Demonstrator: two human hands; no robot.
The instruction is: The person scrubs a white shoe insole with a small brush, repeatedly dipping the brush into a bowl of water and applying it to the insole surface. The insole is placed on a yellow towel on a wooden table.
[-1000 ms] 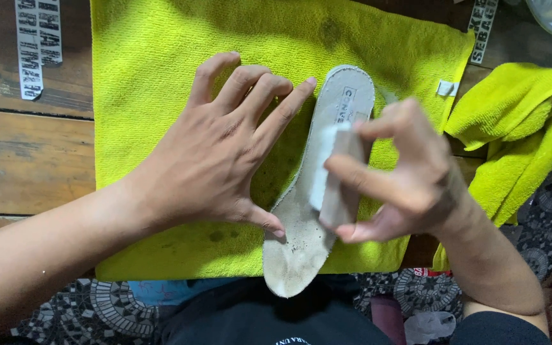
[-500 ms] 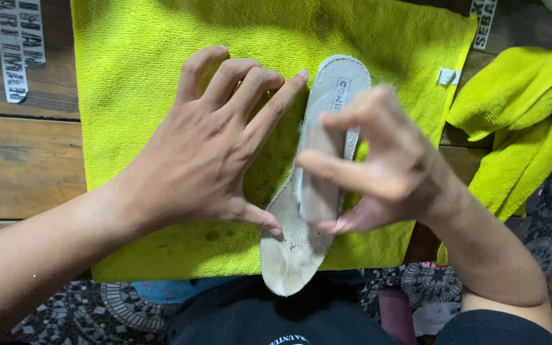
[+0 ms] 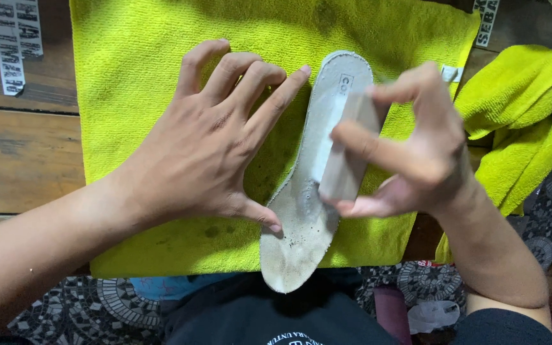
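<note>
A dirty white shoe insole (image 3: 298,239) lies lengthwise on a yellow-green cloth (image 3: 129,83) spread over a wooden table (image 3: 20,160). My left hand (image 3: 212,147) rests flat on the cloth with fingers spread, its thumb tip pressing the insole's left edge. My right hand (image 3: 410,153) grips a pale, block-shaped brush or eraser (image 3: 346,160) and holds it against the middle of the insole. The insole's heel end overhangs the table edge toward me and shows dark specks.
A second yellow-green cloth (image 3: 525,115) lies crumpled at the right. Printed paper strips (image 3: 14,38) lie on the table at the upper left, another strip (image 3: 485,22) at the upper right. Patterned fabric (image 3: 84,313) and my dark shirt (image 3: 276,319) fill the bottom.
My right hand has slid the block along the insole, first down toward the heel, then back up to the middle. My left hand has stayed pressing on the cloth and insole edge.
</note>
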